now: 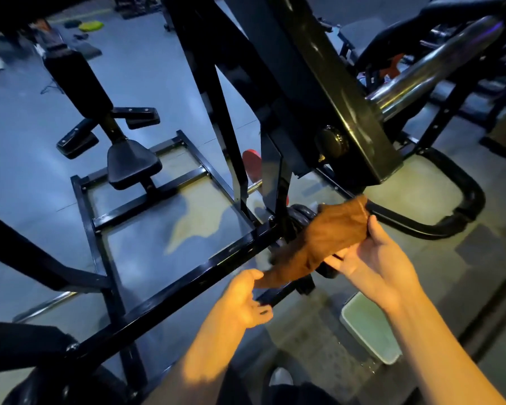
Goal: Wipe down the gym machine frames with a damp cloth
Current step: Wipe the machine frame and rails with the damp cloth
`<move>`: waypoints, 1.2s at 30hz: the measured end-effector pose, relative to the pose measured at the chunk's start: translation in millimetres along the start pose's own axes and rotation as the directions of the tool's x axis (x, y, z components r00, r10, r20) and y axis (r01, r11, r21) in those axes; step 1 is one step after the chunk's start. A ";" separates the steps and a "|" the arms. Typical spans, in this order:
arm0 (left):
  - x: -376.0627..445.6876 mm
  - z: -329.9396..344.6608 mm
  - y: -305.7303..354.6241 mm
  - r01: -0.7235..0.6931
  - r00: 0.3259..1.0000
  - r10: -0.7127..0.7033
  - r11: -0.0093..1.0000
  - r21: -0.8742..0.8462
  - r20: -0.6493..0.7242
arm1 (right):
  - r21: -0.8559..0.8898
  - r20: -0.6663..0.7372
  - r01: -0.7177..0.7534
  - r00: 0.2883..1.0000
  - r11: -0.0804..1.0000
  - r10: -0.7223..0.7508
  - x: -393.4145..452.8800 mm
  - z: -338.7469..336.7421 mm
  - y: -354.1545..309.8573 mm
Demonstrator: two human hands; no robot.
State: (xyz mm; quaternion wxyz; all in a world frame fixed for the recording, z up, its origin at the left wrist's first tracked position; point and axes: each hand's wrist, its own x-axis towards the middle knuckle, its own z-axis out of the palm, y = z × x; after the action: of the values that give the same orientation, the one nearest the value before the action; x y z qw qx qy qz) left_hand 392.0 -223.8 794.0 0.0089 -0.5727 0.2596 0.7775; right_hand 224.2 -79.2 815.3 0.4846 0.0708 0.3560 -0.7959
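Soft, light brown cloth (319,244) stretched between both hands, left hand (246,299) pinching one end, right hand (374,258) gripping the other.

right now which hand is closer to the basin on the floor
Right. The right hand holds the cloth's upper end just above the basin in the picture. The left hand pinches the cloth's lower end farther to the basin's left.

Your brown cloth (319,241) is stretched slantwise in the air, limp and creased, above the black machine frame (187,276), whose glossy square tubes form a rectangular floor base with 1 slanted upright.
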 end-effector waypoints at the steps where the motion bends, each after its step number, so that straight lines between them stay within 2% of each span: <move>1: -2.8 0.6 0.2 0.008 1.000 -0.009 0.998 0.054 0.014 | -0.043 0.024 -0.040 0.999 0.998 0.041 -2.0 -1.3 -2.3; 3: -11.1 8.6 7.8 -0.152 0.983 0.139 0.983 0.107 0.118 | -0.130 0.068 -0.108 0.991 0.986 0.117 -7.0 -1.5 -7.5; 5: -16.5 21.0 19.0 -0.342 0.914 0.274 0.917 0.204 0.300 | -0.224 0.109 -0.142 0.979 0.964 0.170 -13.3 1.1 -15.3; 6: -16.0 26.1 23.1 -0.403 0.876 0.291 0.879 0.253 0.384 | -0.249 0.130 -0.146 0.975 0.957 0.182 -15.2 1.2 -20.6; 8: -22.3 38.8 26.9 -0.441 0.817 0.224 0.836 0.326 0.532 | -0.260 0.147 -0.125 0.975 0.958 0.167 -17.5 3.0 -33.4; 10: -24.7 45.7 26.9 -0.463 0.767 0.187 0.823 0.329 0.613 | -0.217 0.149 -0.086 0.982 0.972 0.120 -19.1 3.1 -47.7; 13: -21.1 56.8 22.8 -0.460 0.755 0.238 0.856 0.235 0.611 | -0.123 0.119 -0.030 0.992 0.992 0.045 -20.2 2.0 -61.6; 15: -25.5 64.0 21.1 -0.411 0.762 0.247 0.899 0.153 0.598 | -0.137 0.082 -0.007 0.996 0.990 0.019 -22.3 -3.2 -54.0; 17: -27.3 69.3 23.6 -0.398 0.782 0.265 0.909 0.124 0.564 | -0.160 0.043 -0.068 0.996 0.985 0.075 -23.1 -12.5 -36.8; 20: -29.2 71.9 27.9 -0.442 0.812 0.336 0.888 0.127 0.476 | -0.241 0.015 -0.226 0.971 0.944 0.237 -27.9 -28.8 -13.2; 22: -32.6 74.7 27.9 -0.457 0.819 0.368 0.882 0.112 0.440 | -0.260 -0.012 -0.235 0.971 0.936 0.240 -29.9 -30.7 -4.6; 24: -35.2 73.0 28.5 -0.473 0.824 0.391 0.873 0.118 0.409 | -0.248 -0.086 -0.109 0.992 0.963 0.091 -27.6 -29.5 0.0; 26: -32.9 66.5 32.2 -0.485 0.845 0.414 0.860 0.157 0.339 | -0.339 -0.163 0.076 0.977 0.938 -0.138 -25.9 -26.5 4.7; 28: -16.3 55.7 34.4 -0.529 0.847 0.471 0.796 0.295 0.248 | -0.520 -0.167 0.200 0.930 0.830 -0.329 -28.9 -22.0 8.0; 30: -9.2 47.1 34.3 -0.580 0.806 0.566 0.701 0.415 0.171 | -0.642 -0.124 0.280 0.881 0.713 -0.457 -32.1 -19.5 9.3; 33: -10.8 42.7 31.7 -0.623 0.756 0.643 0.647 0.440 0.125 | -0.789 -0.026 0.343 0.810 0.510 -0.585 -34.0 -17.5 9.9; 34: -10.1 41.1 32.3 -0.653 0.729 0.671 0.620 0.434 0.139 | -0.809 0.001 0.348 0.806 0.473 -0.592 -34.0 -16.8 8.7; 36: -13.8 36.2 34.3 -0.725 0.671 0.691 0.538 0.429 0.268 | -0.841 0.063 0.343 0.830 0.418 -0.555 -36.4 -15.7 6.2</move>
State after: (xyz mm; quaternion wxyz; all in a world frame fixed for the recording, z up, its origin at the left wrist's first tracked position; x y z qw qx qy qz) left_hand 354.0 -234.6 827.4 -0.1490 -0.3691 0.6606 0.6365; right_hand 244.6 -44.7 817.3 0.1831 -0.1733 0.7429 -0.6201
